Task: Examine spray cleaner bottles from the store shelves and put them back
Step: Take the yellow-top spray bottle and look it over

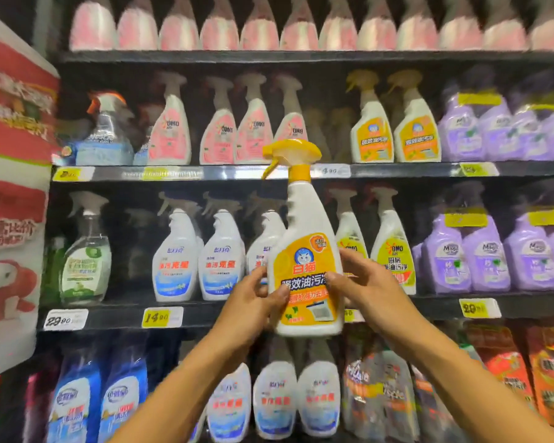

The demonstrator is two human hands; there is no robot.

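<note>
Shelving fills nearly the whole frame, four dark tiers stacked with cleaning products. Along the left edge I see a tall red-and-white promotional display. The top tier holds a blurred row of pink-and-white bottles. On the second tier I make out pink-labelled spray bottles in the centre, two orange-labelled white spray bottles right of them, and purple refill pouches at the far right. The third tier carries white spray bottles with blue labels left of centre and a clear green-labelled bottle near the left end. Price tags run along the shelf edges.

In the middle of the frame I hold a white spray cleaner bottle upright in front of the third tier, clear of the shelves, its yellow trigger head pointing left and its orange label facing me. My left hand grips the lower left side of the bottle, thumb across the label. My right hand grips the right side, thumb on the label and fingers curling behind.
</note>
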